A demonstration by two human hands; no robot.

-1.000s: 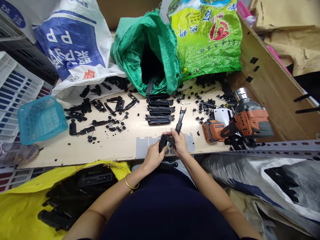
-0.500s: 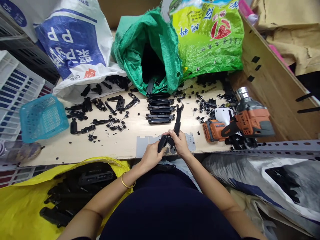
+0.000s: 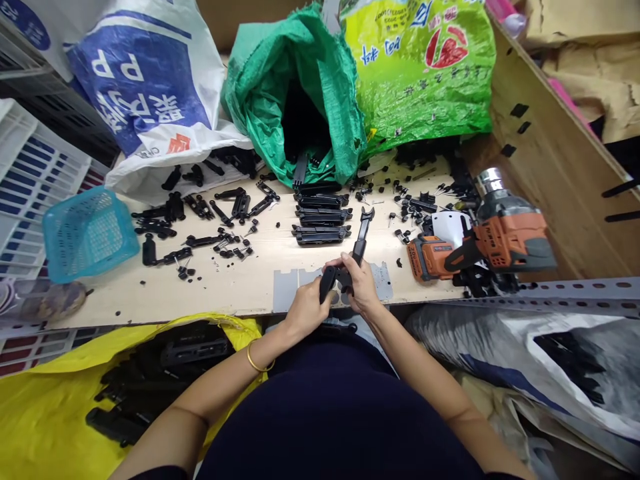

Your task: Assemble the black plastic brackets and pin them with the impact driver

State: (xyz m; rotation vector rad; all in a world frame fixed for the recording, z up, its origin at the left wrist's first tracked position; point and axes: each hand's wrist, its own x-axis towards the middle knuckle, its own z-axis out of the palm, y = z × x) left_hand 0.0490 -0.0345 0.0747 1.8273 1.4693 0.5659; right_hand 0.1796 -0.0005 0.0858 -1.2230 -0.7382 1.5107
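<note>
My left hand (image 3: 306,309) is closed around a short black plastic piece (image 3: 327,282) at the near edge of the wooden bench (image 3: 250,283). My right hand (image 3: 361,285) grips a long black plastic arm (image 3: 361,235) whose forked tip points away from me. The two parts meet between my hands, above a grey metal plate (image 3: 290,285) fixed to the bench edge. Three finished black assemblies (image 3: 321,216) lie stacked in a row just beyond my hands.
An orange cordless driver (image 3: 487,241) lies at the right. Loose black parts and screws (image 3: 200,227) scatter the left and middle. A teal basket (image 3: 87,233) stands far left. Blue-white, green (image 3: 300,93) and lime sacks line the back. A yellow bag of black parts (image 3: 150,387) sits below left.
Both hands stayed at the bench edge with the same two parts. The long arm's tip swung slightly right and back. The view shifted a little.
</note>
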